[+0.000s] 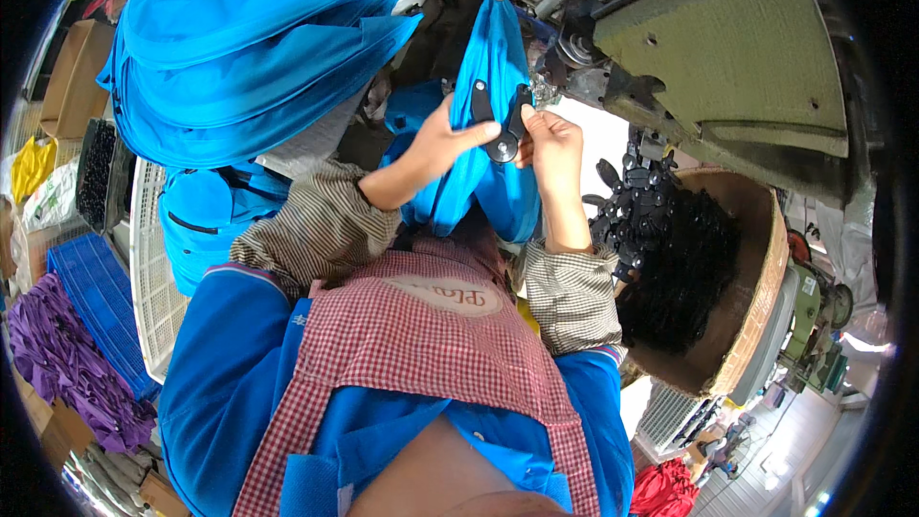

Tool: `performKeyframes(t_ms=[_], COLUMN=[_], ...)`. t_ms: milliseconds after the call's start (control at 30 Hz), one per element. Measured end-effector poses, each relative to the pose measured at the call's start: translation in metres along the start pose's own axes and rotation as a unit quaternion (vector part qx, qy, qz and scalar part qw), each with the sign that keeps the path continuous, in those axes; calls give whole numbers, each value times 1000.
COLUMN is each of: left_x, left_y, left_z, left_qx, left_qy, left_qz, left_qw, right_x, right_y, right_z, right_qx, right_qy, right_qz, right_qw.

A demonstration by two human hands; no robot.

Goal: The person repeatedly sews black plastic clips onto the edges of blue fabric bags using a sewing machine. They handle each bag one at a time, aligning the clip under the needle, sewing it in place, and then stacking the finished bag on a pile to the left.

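A folded blue fabric canopy [493, 48] stands upright in front of me. On it is a black V-shaped folding hinge [504, 146] with two arms and a round pivot at the bottom. My left hand [438, 151] is closed on the left side, its thumb laid across the hinge near the pivot and its other fingers partly hidden by the fabric. On the right, my right hand [553, 142] pinches the hinge's right arm between thumb and fingers.
At upper left lies a large pile of blue canopies [258, 29]. A cardboard box [751, 325] of black plastic parts [661, 249] stands right, beneath a big green machine [737, 57]. Another blue piece [206, 220] sits by a white plastic crate [151, 268]; purple fabric strips [72, 354] lie farther left.
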State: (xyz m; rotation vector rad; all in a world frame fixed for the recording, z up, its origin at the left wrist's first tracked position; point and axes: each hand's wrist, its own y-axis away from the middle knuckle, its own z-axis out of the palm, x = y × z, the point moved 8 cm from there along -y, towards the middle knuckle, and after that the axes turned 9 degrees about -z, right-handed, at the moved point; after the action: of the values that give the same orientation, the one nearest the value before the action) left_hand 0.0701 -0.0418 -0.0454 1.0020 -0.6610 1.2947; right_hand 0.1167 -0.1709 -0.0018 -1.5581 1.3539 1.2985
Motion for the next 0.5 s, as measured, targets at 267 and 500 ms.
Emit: performKeyframes(t_ms=[267,500], left_x=[3,37], left_y=[-26,2], left_z=[1,-7], left_qx=[-54,35], left_qy=[-40,-97], left_qz=[-4,84], left_qw=[998,991], right_x=[79,81], right_y=[-66,-92], right_z=[-52,11], right_qx=[98,-140], right_qy=[363,229], right_qz=[-165,-223], right_qw=[912,937])
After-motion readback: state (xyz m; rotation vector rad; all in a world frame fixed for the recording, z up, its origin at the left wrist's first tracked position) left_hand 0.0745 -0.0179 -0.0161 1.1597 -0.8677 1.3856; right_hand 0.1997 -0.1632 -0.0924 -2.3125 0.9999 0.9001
